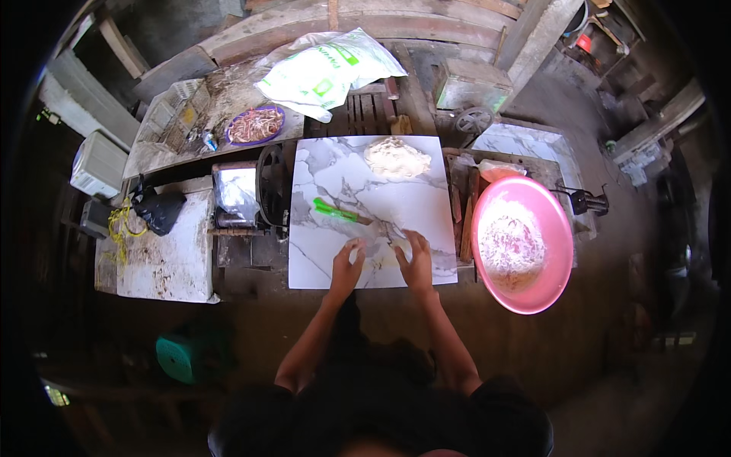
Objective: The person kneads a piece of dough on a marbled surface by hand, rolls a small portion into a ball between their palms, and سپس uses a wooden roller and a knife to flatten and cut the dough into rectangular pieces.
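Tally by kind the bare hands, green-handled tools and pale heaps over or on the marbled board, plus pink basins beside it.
Hands: 2 (left hand, right hand)
Green-handled tool on the marbled board: 1
Pale heap on it: 1
Pink basin: 1
Total: 5

Both hands (346,272) (416,272) apart, fingers (418,242) loosely curved, forearms (311,341) angled inward.
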Tool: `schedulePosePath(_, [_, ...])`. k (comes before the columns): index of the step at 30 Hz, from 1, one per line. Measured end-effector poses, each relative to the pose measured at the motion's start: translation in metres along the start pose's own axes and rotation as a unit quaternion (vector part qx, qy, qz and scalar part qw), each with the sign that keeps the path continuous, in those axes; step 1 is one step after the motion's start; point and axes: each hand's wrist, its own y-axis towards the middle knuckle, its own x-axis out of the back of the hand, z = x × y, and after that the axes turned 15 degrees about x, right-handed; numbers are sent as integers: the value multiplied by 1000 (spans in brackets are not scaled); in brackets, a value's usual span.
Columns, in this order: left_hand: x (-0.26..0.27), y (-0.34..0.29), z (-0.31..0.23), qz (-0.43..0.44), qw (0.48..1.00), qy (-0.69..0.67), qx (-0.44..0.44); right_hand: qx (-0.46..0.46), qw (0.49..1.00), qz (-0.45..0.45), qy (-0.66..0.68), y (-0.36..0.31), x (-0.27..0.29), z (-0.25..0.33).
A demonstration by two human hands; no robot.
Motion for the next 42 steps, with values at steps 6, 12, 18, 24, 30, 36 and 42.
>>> schedulePosePath(6, [24,25,-7,52,990,125,-37,-5,1000,-14,23,4,-23,17])
schedulePosePath(12, [18,83,9,53,990,130,-30,35,999,-2,-15,52,-41,-38])
schedulePosePath(18, [-4,135,-2,-4,985,170,-19,-50,993,89,-51,115,-55,-78])
schedulePosePath(24, [-9,154,1,-169,952,227,115,-154,959,225,-83,131,-65,-44])
schedulePosePath(30, [-2,128,-25,-95,965,-11,243,-103,981,165,17,111,-42,-28])
schedulePosePath(36, [13,55,-47,-21,989,-45,136,2,999,33,11,68,-2,24])
schedulePosePath(42, [32,26,-55,130,979,-8,155,2,997,83,-1,30,13,34])
